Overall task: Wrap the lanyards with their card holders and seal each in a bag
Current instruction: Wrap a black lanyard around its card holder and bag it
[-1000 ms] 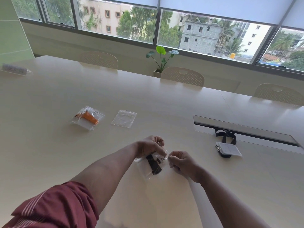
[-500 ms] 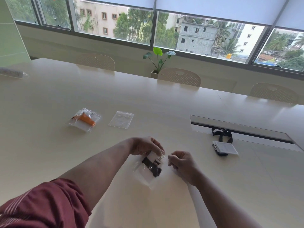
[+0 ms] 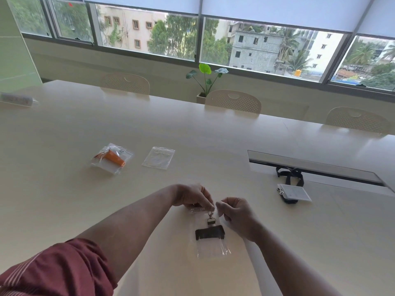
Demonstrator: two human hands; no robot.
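Note:
A clear bag [image 3: 210, 244] lies flat on the table in front of me, holding a black wrapped lanyard [image 3: 210, 232] with its metal clip pointing toward the bag's top. My left hand [image 3: 192, 196] pinches the top edge of this bag at its left side. My right hand [image 3: 236, 211] pinches the same edge at its right side. A sealed bag with an orange lanyard [image 3: 111, 158] lies at the far left. An empty clear bag [image 3: 158, 157] lies beside it. A loose black lanyard with a card holder [image 3: 293, 192] lies at the right.
A long slot with a raised lid [image 3: 310, 165] is set in the table [image 3: 213, 142] at the right, just behind the loose lanyard. Chairs [image 3: 233, 101] line the far edge under the windows. A small packet [image 3: 17, 99] lies at the far left.
The bag with the black lanyard has been turned and laid flat, its opening now away from me. Both hands have shifted to the bag's top edge.

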